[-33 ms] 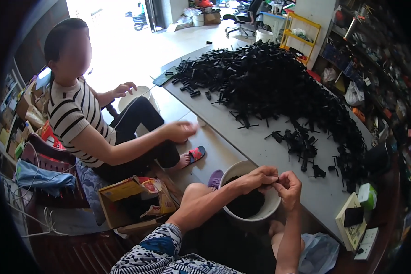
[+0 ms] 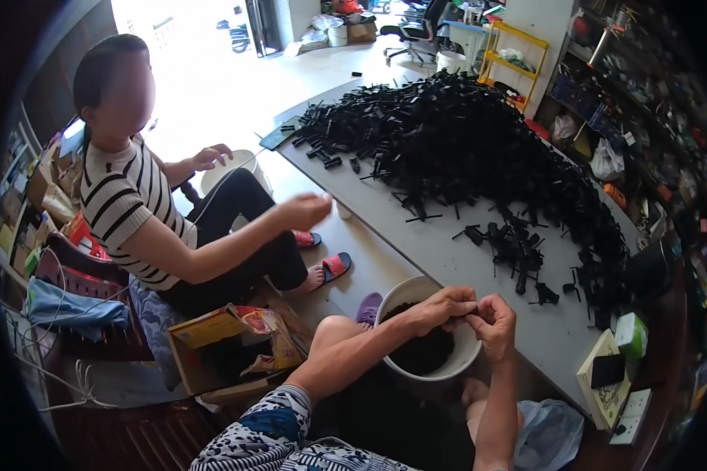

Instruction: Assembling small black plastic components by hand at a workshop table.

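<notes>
My left hand (image 2: 446, 306) and my right hand (image 2: 495, 323) meet above the right rim of a white bucket (image 2: 465, 359). Fingertips of both are pinched together around something small and dark, too hidden to name. Inside the bucket lies a heap of small black pieces (image 2: 420, 352). Beyond my hands, a grey table (image 2: 448, 247) carries a large pile of black plastic parts (image 2: 448, 133), many with thin stems. A smaller cluster of the same parts (image 2: 518, 247) lies nearer to me.
At the left sits a person in a striped top (image 2: 137, 212), one arm stretched toward the table, with another white bucket (image 2: 247, 165) beside them. An open cardboard box (image 2: 200, 353) stands by my left arm. Near the table's right end are a power strip (image 2: 631, 416) and a dark phone-like slab (image 2: 608, 372).
The seated person's outstretched hand has drawn back slightly up and to the left. My own hands stay pinched together in nearly the same place.
</notes>
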A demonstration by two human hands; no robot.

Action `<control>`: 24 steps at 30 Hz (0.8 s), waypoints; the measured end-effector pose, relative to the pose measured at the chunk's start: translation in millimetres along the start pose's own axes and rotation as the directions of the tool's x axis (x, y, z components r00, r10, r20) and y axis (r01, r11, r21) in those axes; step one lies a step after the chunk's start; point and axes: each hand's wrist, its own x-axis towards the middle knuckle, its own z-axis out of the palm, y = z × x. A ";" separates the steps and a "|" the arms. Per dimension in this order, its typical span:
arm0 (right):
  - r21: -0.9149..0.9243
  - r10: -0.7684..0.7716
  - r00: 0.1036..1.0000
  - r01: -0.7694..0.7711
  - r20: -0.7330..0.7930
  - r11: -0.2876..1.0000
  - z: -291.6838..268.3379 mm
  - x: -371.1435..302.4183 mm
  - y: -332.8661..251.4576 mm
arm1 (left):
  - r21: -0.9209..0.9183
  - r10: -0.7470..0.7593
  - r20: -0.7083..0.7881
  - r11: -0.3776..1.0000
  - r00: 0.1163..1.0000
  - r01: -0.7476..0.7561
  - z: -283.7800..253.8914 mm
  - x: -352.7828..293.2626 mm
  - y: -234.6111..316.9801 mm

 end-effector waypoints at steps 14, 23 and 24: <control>-0.426 -0.235 0.966 0.170 -0.105 0.889 18.0 -2.0 6.0 | 0.016 0.021 -0.275 1.000 0.961 -0.018 3.2 7.2 -16.6; -0.914 -0.560 0.738 -0.198 -0.376 0.353 -87.5 28.8 20.3 | 0.992 0.067 -0.058 0.114 0.996 0.050 9.8 4.7 -35.5; -0.914 -0.563 0.735 -0.201 -0.379 0.354 -92.0 35.1 27.0 | 0.992 0.052 -0.069 0.108 0.996 0.064 7.7 2.9 -41.7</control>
